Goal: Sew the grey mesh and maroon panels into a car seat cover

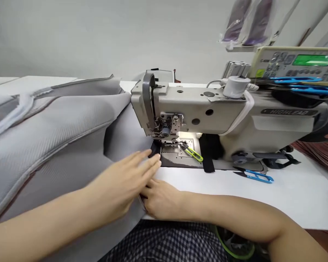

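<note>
A large piece of light grey ribbed material [82, 116] with piped seams spreads over the left of the table and runs up to the sewing machine [191, 109]. My left hand [125, 182] lies flat on it, fingers stretched toward the needle area. Just below and to the right, my right hand [161, 200] has its fingers curled round the material's near edge; their tips are partly hidden. A black strip [156, 148] sits under the presser foot, close to my left fingertips. Yellow-green thread snips [192, 153] rest on the machine bed.
Blue thread snips [255, 176] lie on the white table [221, 185] to the right, near a black strap [209, 160]. A roll of white tape [236, 87] and more blue snips [303, 83] sit on the machine. Behind stands a control panel [295, 65]. A green-rimmed bin [234, 253] is below.
</note>
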Demonstrator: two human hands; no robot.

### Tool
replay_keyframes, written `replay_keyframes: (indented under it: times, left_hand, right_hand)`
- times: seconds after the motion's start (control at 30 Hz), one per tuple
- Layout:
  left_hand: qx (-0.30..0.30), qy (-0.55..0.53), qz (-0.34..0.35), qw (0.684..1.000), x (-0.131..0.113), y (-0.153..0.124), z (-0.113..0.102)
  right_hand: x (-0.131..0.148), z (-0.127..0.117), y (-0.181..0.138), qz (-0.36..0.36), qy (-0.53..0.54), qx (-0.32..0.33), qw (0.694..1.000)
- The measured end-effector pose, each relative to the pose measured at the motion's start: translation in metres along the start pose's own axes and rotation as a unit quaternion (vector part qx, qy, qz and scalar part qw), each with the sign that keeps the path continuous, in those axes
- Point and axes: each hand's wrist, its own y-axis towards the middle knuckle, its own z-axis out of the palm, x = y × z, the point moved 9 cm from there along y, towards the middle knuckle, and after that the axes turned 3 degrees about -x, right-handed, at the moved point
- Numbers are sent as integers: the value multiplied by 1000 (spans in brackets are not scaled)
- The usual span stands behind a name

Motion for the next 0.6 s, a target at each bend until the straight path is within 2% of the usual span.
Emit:
replay_keyframes:
  times: [0.1,0.17,0.27,0.33,0.4,0.47,0.6]
  left_hand:
    - [47,-33,-20,998,0,18,33]
    - [50,-59,-45,996,9,27,43]
    - [53,-59,-65,995,26,32,44]
    - [86,-54,-46,994,27,32,45]
    - [120,-53,-13,991,21,32,49]
    - [129,-43,-3,991,15,33,52]
    - [87,-12,-59,994,22,36,53]
  right_hand:
    - [-3,-12,-11,20,-7,-45,999]
    - [-4,-18,-16,6,8,-42,999]
    - [-6,-18,-15,-36,21,4,999]
    - [-11,-17,-12,-52,42,21,998]
    - [-17,-15,-9,-53,59,11,997]
    - [-23,-11,-7,-26,48,-16,998]
    - [-29,-8,-10,37,3,-61,997]
